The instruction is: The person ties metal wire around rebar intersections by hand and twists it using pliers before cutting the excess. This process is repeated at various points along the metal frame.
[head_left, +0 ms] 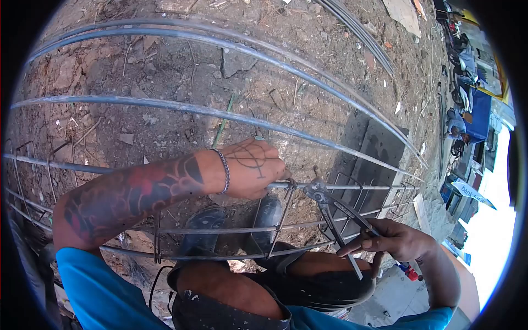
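My left hand (253, 168), at the end of a tattooed forearm with a bracelet, is closed around a metal rod (341, 187) of a long rebar cage. Whatever else its fingers may hold is hidden. Just right of it, a wire stirrup (283, 217) meets the rod. My right hand (399, 240) grips the handles of metal pincers (335, 210), which are spread apart. The pincers' head lies close to the rod, a little right of my left fingertips. Below the cage show two dark boots (268, 214).
Long loose bars (220, 113) curve across the dirt ground (165, 71) beyond the cage. More thin rods (357, 30) lie at the top. A dark flat slab (374, 148) is under the right part. Motorcycles (461, 93) and a person (455, 124) are far right.
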`<state>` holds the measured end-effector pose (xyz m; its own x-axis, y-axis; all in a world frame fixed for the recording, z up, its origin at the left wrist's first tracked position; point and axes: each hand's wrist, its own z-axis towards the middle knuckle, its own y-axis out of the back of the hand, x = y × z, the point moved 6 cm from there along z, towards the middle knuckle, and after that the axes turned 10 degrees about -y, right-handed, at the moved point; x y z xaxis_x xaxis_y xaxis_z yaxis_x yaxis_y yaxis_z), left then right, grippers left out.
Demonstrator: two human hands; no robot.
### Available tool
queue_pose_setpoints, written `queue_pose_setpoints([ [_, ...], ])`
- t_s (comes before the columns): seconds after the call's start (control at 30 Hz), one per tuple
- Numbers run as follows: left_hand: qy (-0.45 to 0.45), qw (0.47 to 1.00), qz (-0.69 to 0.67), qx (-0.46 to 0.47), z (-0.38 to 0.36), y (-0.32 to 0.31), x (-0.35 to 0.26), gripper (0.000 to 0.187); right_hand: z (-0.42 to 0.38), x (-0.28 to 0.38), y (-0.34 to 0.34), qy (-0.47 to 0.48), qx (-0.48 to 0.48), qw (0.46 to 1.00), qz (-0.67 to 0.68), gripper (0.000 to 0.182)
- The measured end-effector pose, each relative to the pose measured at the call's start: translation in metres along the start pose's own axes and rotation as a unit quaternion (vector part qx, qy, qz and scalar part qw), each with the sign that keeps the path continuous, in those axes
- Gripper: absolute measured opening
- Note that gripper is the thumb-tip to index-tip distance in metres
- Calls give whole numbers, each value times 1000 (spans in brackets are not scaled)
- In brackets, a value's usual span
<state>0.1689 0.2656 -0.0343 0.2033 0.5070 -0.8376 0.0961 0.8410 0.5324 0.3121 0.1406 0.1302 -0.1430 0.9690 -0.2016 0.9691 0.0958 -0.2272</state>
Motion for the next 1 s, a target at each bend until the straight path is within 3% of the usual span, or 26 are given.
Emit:
queue_pose_setpoints([
  [0.1, 2, 1000, -16, 3, 1, -4, 2, 46, -3, 11, 0, -63, 2, 998, 20, 56],
  [0.17, -6, 999, -35, -41, 0, -6, 5, 19, -6, 23, -6, -96, 5, 995, -6, 54],
  [0.27, -20, 996, -26, -81, -3, -4, 2, 16, -4, 26, -11, -108, 15, 994, 21, 52],
  [0.4, -35, 993, -38, -107, -2, -4, 3, 16, -2, 35, -16, -147, 17, 989, 6, 51],
  [0.8, -17, 997, -55, -55, 0, -7, 5, 13, -8, 56, -25, -174, 29, 984, 17, 48],
  [0.87, -76, 986, -8, -150, -7, 0, -1, 14, -10, 60, -26, -186, 10, 983, 8, 48],
  [0.97, -82, 982, -10, -169, -5, -4, 0, 17, -11, 65, -26, -185, -3, 983, 6, 45],
  [1.0, -83, 982, -11, -170, -5, -4, -1, 17, -11, 74, -25, -121, -10, 982, -142, 43],
])
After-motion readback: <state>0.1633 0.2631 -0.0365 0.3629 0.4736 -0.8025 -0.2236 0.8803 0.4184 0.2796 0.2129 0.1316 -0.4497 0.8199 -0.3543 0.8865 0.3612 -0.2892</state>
